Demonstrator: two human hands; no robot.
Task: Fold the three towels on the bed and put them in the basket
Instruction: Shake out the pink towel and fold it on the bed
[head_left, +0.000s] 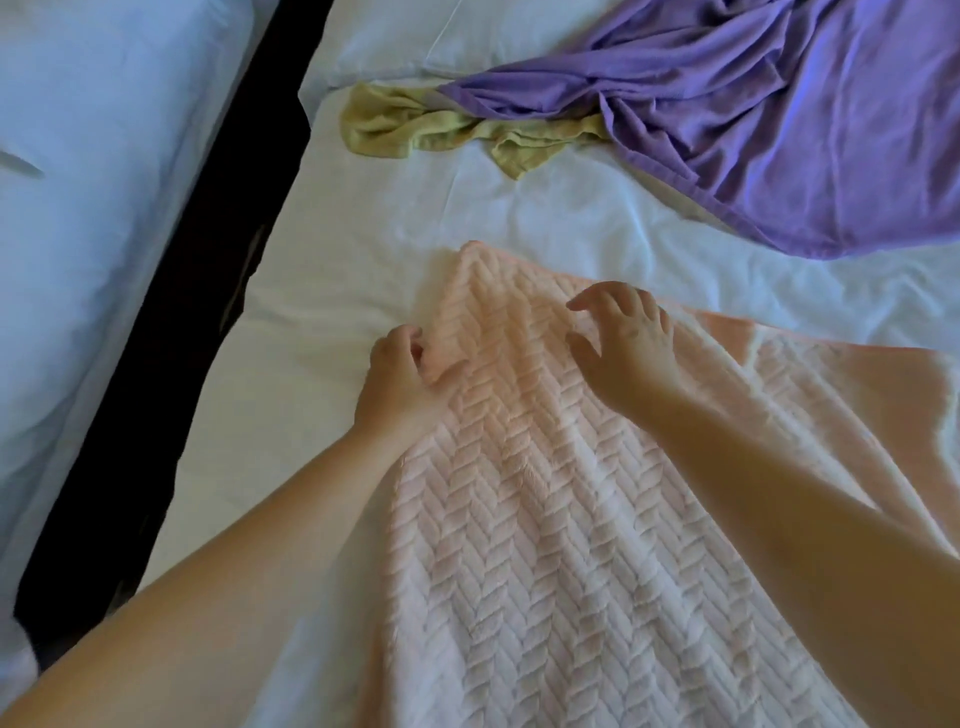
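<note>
The pale pink towel (545, 519), plush and embossed with a raised herringbone pattern, lies spread on the white-sheeted bed (363, 234). It runs from the near edge of the view up to a rounded far corner and widens off to the right, where a second layer of it shows a deeper pink edge. Soft lengthwise ridges rumple its middle.

The left hand (402, 374) sits at the pink towel's left edge just short of that far corner, fingers curled under the hem and thumb laid on top, pinching the fabric. The right hand (628, 343) is over the pink towel a little further in, fingers spread and arched with the thumb held wide, gripping nothing; whether the fingertips touch the pile I cannot tell. The two hands are apart, with a ridge of towel between them, and both bare forearms reach in from the near side.

Beyond the pink towel's far corner lies a crumpled yellow-green towel (405, 124), and a large rumpled purple towel (779, 130) partly overlaps it to the right
</note>
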